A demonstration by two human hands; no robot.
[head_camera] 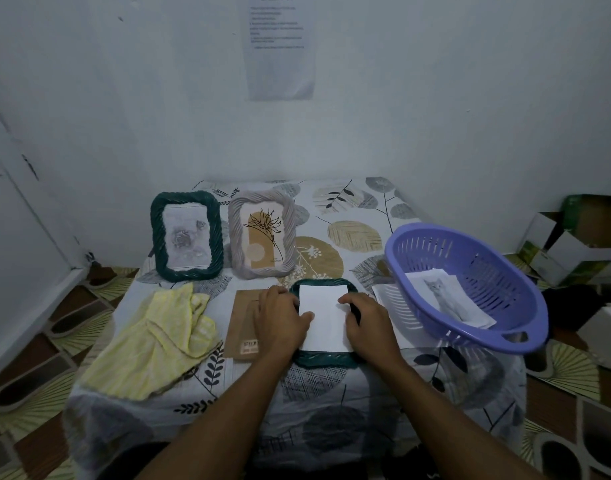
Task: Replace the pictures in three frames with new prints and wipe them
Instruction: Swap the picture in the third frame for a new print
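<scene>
- Left grip (283,320) spread flat, thumb pressing the white print (324,320), which lies on the green frame (326,359) between both grips.
- Right grip (366,329) curled at the print's right edge; we cannot tell if it pinches.
- Backing board (243,327) just left of the left grip.

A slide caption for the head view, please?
Left hand and right hand steady white print on flat green frame.

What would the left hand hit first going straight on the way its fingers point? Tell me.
Probably the grey frame, standing upright just beyond the left hand; nothing else shows between them, though depth is unclear.
</scene>
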